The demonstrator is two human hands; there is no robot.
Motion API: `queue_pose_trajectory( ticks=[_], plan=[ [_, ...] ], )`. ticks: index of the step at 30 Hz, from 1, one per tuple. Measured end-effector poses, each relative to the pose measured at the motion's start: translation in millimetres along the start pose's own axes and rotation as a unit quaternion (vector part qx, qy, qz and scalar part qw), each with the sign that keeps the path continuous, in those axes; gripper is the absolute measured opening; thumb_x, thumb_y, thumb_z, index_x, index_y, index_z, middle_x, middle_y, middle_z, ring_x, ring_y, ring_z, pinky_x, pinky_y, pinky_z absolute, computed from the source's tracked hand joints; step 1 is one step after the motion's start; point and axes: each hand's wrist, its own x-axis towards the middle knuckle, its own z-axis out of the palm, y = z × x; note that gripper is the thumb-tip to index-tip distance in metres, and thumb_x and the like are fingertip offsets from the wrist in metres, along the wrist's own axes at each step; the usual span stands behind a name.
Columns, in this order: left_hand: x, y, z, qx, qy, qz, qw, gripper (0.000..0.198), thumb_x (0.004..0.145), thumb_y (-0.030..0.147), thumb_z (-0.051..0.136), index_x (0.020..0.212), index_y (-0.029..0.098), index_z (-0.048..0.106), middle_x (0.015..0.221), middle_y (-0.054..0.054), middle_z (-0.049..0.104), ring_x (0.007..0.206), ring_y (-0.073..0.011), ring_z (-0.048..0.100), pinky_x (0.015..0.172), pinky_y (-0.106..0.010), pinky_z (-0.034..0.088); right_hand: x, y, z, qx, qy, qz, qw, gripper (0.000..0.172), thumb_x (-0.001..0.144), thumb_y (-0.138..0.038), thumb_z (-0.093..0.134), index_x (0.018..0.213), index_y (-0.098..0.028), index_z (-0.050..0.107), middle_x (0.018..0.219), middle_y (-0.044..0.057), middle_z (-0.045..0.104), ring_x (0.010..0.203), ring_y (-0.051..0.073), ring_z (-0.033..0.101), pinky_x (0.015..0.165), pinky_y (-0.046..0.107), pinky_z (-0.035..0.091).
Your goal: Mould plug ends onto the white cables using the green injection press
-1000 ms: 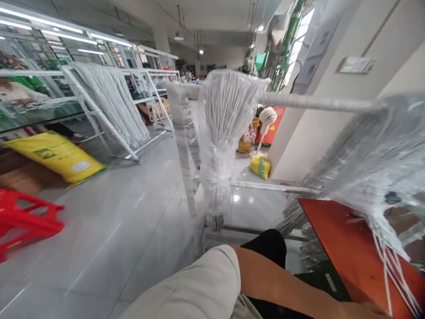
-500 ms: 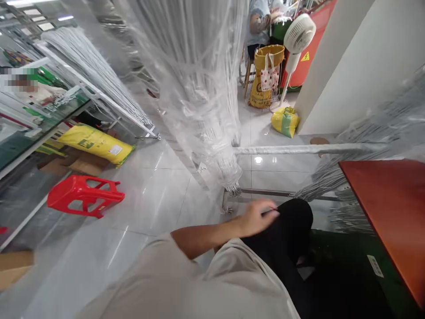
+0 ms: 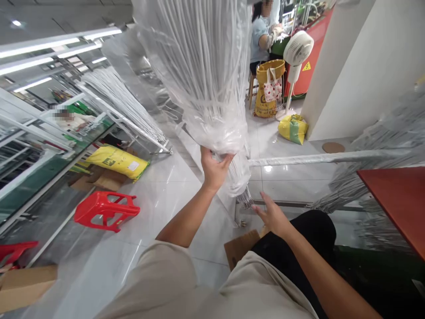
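Observation:
A thick bundle of white cables (image 3: 209, 57) hangs in front of me, wrapped in clear plastic sheeting. My left hand (image 3: 214, 170) grips its gathered lower part, with the thumb on the near side and the other fingers partly hidden by the plastic. Below that grip, bare cable ends (image 3: 245, 198) poke out of the wrap. My right hand (image 3: 274, 217) is just to the right of these ends, thumb and fingers apart, holding nothing. Whether a fingertip touches the ends I cannot tell.
A wrapped rail (image 3: 299, 158) runs right from the bundle toward more hanging cables. An orange-red tabletop (image 3: 395, 199) juts in at right. A red stool (image 3: 106, 210) stands at left, a cardboard piece (image 3: 241, 248) lies near my knee. Beyond are a fan (image 3: 297, 48) and a seated co-worker (image 3: 260, 37).
My left hand has risen from near my knee to the cable bundle and taken hold of it. My right hand has come into view beside the cable ends. The view has shifted.

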Motion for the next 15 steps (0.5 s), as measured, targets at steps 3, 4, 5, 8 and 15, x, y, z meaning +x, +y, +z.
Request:
queue_pose_trajectory(
  ticks=[3, 4, 5, 8, 15],
  plan=[
    [75.0, 28.5, -5.0, -0.038, 0.055, 0.089, 0.994, 0.084, 0.074, 0.058, 0.086, 0.138, 0.021, 0.046, 0.14, -0.011, 0.057, 0.139, -0.0281, 0.051, 0.116, -0.047, 0.046, 66.8, -35.9, 3.9, 0.021, -0.008, -0.072, 0.997, 0.076, 0.087, -0.058, 0.064, 0.147, -0.014, 0.048, 0.151, 0.023, 0.052, 0.141, 0.041, 0.047, 0.113, 0.062, 0.042],
    [98.8, 37.8, -6.1, -0.041, 0.07, 0.108, 0.991, 0.088, 0.072, 0.062, 0.085, 0.139, 0.022, 0.044, 0.143, -0.01, 0.054, 0.141, -0.028, 0.051, 0.117, -0.046, 0.046, 82.5, -50.8, 0.2, 0.029, -0.007, -0.096, 0.995, 0.077, 0.086, -0.056, 0.067, 0.147, -0.013, 0.046, 0.151, 0.024, 0.051, 0.141, 0.041, 0.047, 0.113, 0.061, 0.042],
    [120.3, 46.2, -7.2, -0.04, 0.078, 0.122, 0.989, 0.093, 0.071, 0.068, 0.081, 0.142, 0.023, 0.04, 0.147, -0.009, 0.051, 0.142, -0.0278, 0.05, 0.117, -0.045, 0.046, 95.2, -66.4, -5.2, 0.037, -0.006, -0.12, 0.992, 0.077, 0.085, -0.053, 0.07, 0.146, -0.013, 0.046, 0.149, 0.023, 0.053, 0.139, 0.04, 0.049, 0.113, 0.06, 0.043],
    [163.6, 63.0, -13.2, -0.032, 0.058, 0.131, 0.989, 0.102, 0.07, 0.078, 0.069, 0.149, 0.027, 0.029, 0.155, -0.007, 0.041, 0.145, -0.0285, 0.047, 0.117, -0.046, 0.045, 119.6, -114.6, -28.2, 0.072, 0.002, -0.185, 0.98, 0.07, 0.083, -0.047, 0.072, 0.141, -0.015, 0.049, 0.14, 0.018, 0.061, 0.13, 0.033, 0.058, 0.108, 0.05, 0.049],
    [108.2, 37.8, -40.1, -0.118, -0.046, 0.06, 0.99, 0.096, 0.074, 0.082, 0.069, 0.149, 0.033, 0.034, 0.148, -0.009, 0.05, 0.141, -0.029, 0.05, 0.112, -0.045, 0.05, 147.6, -214.5, -103.3, 0.138, 0.082, -0.2, 0.967, 0.038, 0.098, -0.042, 0.047, 0.113, -0.013, 0.066, 0.102, 0.008, 0.074, 0.1, 0.025, 0.07, 0.084, 0.04, 0.059]
  ],
)
